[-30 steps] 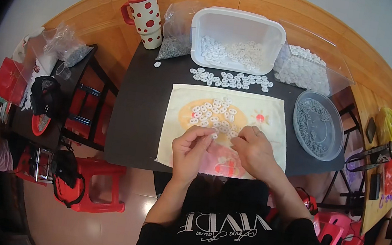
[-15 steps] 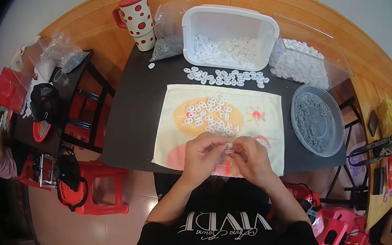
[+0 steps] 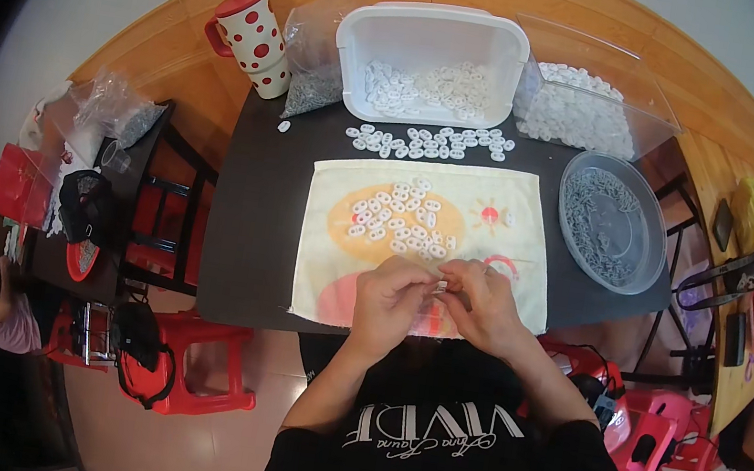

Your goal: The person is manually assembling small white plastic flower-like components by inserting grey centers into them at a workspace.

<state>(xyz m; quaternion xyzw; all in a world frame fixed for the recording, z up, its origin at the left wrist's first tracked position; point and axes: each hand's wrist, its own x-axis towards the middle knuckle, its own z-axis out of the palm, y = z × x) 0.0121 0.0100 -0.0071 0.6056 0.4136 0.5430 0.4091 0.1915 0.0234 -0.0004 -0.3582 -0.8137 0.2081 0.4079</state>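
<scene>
My left hand [image 3: 387, 302] and my right hand [image 3: 486, 311] meet over the near edge of a printed cream cloth [image 3: 513, 226]. Both are closed, their fingertips pinching a small white plastic piece [image 3: 439, 288] between them. Its finer details are too small to make out. Just beyond my fingers, several white oval plastic pieces with two holes [image 3: 398, 210] lie loosely on the cloth's orange patch. More such ovals [image 3: 429, 143] are spread along the table beyond the cloth.
At the back stand a white tub [image 3: 345, 48] of white pieces, a clear box [image 3: 644, 119] of white pieces, a bag of small grey parts [image 3: 312, 92] and a dotted tumbler [image 3: 257, 45]. A round clear tub [image 3: 653, 245] with small grey metal parts sits right. A red stool [image 3: 207, 347] stands left.
The view has shifted slightly. My hands stay together at the same spot, with the fingers slightly rearranged around the small white piece.
</scene>
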